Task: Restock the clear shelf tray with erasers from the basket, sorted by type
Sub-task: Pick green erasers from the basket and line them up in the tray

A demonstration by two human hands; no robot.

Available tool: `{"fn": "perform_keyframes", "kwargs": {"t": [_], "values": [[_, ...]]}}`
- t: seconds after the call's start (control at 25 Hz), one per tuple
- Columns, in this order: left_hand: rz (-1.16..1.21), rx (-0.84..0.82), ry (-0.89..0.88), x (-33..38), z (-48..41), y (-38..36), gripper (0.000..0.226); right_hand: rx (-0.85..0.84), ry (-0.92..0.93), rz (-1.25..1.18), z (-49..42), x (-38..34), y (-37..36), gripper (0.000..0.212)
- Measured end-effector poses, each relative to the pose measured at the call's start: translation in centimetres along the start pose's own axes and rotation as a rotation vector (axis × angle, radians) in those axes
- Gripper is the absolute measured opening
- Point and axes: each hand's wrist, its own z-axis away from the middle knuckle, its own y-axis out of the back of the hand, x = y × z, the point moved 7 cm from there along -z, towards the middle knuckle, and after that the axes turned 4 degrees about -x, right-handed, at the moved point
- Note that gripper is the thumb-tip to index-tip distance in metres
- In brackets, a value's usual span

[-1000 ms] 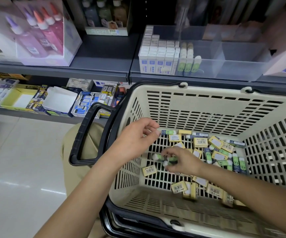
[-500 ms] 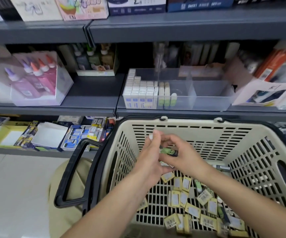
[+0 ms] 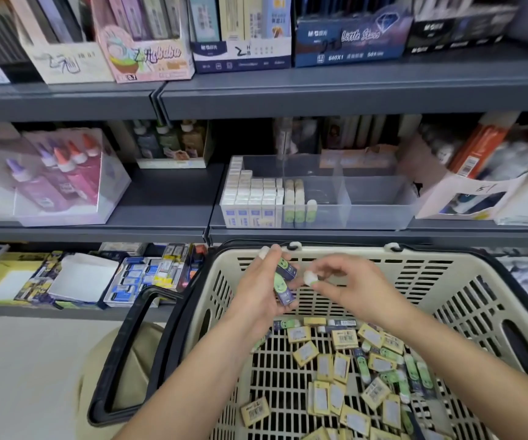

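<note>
The grey shelving (image 3: 319,100) is seen behind the basket (image 3: 430,254), rising above its far rim. The beige slotted basket is held low in the view, with its black handle (image 3: 123,354) folded out to its left side. The clear shelf tray (image 3: 376,211) is set on the shelf just beyond and above the basket's far rim. Rows of white-and-blue erasers (image 3: 250,198) are packed upright into the tray's end on the basket's left side, with green erasers (image 3: 297,201) lined up just beside them.

Both hands are raised over the far half of the basket. The left hand (image 3: 259,290) is curled, palm up, around a small bundle of green-faced erasers (image 3: 283,282) in dark sleeves; probably three are held, though blur makes the count unsure. The right hand (image 3: 348,281) is held close beside it, and the white end of one eraser (image 3: 310,277) is pinched between its thumb and fingertips.

On the basket's floor, yellow-sleeved erasers (image 3: 345,339) are scattered, mixed with loose green ones (image 3: 411,366) towards its right wall.
</note>
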Motion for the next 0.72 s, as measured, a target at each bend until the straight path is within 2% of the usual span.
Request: {"fn": "perform_keyframes", "kwargs": {"t": [0.2, 0.4, 0.56, 0.72], "values": [[-0.304, 0.068, -0.282, 4.2, -1.4, -0.3, 0.009, 0.199, -0.011, -0.182, -4.6, -0.8, 5.7, 0.027], [-0.299, 0.091, -0.460, 7.4, -2.6, -0.1, 0.017, 0.408, -0.024, -0.010, -9.5, -0.8, 10.3, 0.021], [-0.302, 0.105, -0.524, 7.9, -3.2, 0.4, 0.018, 0.276, -0.120, 0.175, -12.2, 0.3, 8.9, 0.013], [-0.290, 0.084, -0.580, 7.9, -3.4, 0.6, 0.017, 0.082, -0.188, 0.167, -13.2, 1.7, 6.8, 0.006]]}}
